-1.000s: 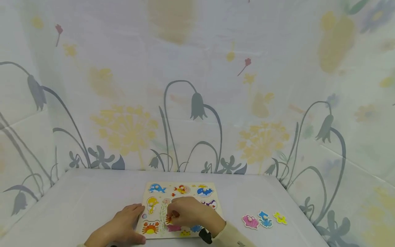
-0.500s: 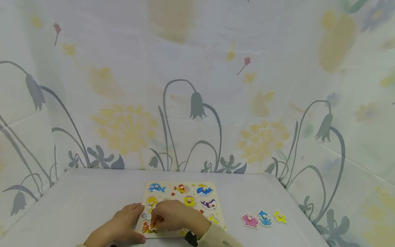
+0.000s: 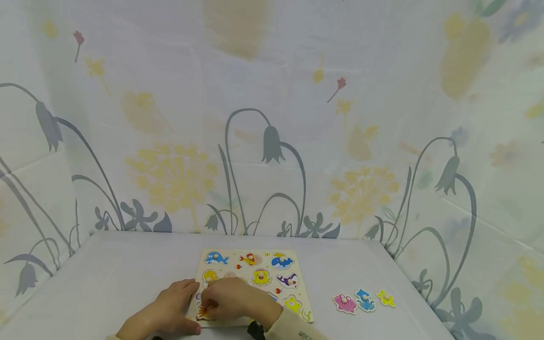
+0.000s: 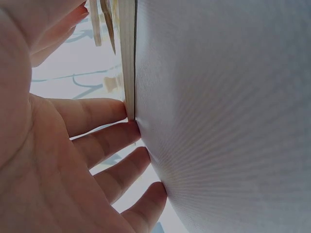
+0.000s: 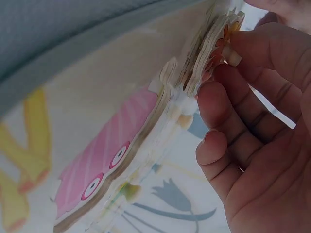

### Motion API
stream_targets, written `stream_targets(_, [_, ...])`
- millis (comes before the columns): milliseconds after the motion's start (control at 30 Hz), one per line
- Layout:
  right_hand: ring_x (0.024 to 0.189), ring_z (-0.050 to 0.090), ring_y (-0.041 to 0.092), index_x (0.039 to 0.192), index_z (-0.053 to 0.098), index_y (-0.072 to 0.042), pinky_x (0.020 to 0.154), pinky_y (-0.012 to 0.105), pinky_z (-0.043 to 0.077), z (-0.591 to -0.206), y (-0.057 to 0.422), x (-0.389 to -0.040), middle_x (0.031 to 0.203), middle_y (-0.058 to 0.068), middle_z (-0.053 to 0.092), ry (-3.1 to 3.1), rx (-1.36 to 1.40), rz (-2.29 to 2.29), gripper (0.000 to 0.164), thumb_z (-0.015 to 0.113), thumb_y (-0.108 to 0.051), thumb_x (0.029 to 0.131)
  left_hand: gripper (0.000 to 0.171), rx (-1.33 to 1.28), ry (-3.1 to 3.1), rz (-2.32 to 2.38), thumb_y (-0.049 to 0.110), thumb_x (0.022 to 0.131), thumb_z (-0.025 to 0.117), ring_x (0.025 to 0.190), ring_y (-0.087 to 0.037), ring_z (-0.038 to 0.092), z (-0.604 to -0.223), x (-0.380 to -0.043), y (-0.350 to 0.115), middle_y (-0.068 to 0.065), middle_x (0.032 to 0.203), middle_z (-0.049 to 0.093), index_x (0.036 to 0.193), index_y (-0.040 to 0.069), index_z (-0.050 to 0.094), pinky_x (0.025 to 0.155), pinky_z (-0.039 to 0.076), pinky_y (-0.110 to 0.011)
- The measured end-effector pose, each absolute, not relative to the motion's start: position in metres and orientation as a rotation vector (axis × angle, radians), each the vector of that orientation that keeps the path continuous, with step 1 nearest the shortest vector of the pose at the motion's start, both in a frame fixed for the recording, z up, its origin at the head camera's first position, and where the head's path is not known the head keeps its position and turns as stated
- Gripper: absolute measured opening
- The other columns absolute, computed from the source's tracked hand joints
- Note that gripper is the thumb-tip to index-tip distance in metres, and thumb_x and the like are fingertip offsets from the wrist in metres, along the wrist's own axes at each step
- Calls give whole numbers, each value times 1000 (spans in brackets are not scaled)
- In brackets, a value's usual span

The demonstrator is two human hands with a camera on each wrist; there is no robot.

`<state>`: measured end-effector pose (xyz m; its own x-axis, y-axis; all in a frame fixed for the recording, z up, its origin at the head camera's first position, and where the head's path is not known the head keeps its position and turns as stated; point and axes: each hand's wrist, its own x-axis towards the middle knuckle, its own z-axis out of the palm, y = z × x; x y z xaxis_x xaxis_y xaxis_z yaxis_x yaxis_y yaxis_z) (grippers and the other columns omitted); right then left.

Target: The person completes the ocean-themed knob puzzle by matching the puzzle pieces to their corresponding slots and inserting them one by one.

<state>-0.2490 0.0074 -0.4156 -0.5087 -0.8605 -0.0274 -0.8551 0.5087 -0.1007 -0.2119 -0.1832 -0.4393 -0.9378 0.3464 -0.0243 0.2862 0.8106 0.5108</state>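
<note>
A wooden knob puzzle board (image 3: 302,295) with sea-animal pictures lies on the white table. My right hand (image 3: 231,297) pinches an orange-red crab puzzle piece (image 5: 209,58) by its small wooden knob (image 5: 232,56). The piece is close over the crab picture at the board's near left corner, and the hand covers much of that area in the head view. At the board's left edge (image 4: 128,63) rests my left hand (image 3: 165,307), its fingers stretched out, fingertips against the edge and the table, thumb by the near corner.
To the right of the board lie a pink shell piece (image 3: 344,303), a blue squid piece (image 3: 365,301) and a yellow starfish-like piece (image 3: 386,299). A patterned curtain (image 3: 272,189) with flowers hangs behind the table.
My right hand has carried the crab piece leftward from the board's middle to the crab picture at the near left corner. The left hand stays at the board's edge.
</note>
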Motion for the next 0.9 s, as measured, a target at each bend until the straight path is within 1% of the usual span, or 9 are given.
stream_targets(300, [68,43,-6,90,69,-30,61,11,33,-420,4,-249,76,-21,49,2667,-1525,-137,10,70,-22,85,96,505,2882,783,46,56,89,128,-46,37,-439,-212,-183,-25,136,47,130,-4,52,99,31,-67])
stream_targets(467, [68,43,-6,91,69,-32,61,11,34,-421,1,-249,76,-21,49,2675,-1500,-139,11,69,-22,86,95,513,2881,784,45,57,89,128,-47,37,-439,-212,-183,-25,135,47,129,-4,52,99,31,-67])
stream_targets(667, [69,44,-6,92,70,-32,64,13,34,-419,0,-247,77,-21,49,2687,-1452,-146,12,70,-22,86,95,508,2876,779,45,57,89,128,-46,37,-440,-212,-183,-25,135,47,130,-4,52,99,31,-68])
stream_targets(900, [69,44,-6,90,69,-32,63,13,34,-421,1,-247,77,-21,50,2682,-1454,-164,11,70,-22,86,96,483,2870,783,45,56,89,129,-46,37,-438,-212,-182,-24,136,47,130,-3,52,99,31,-68])
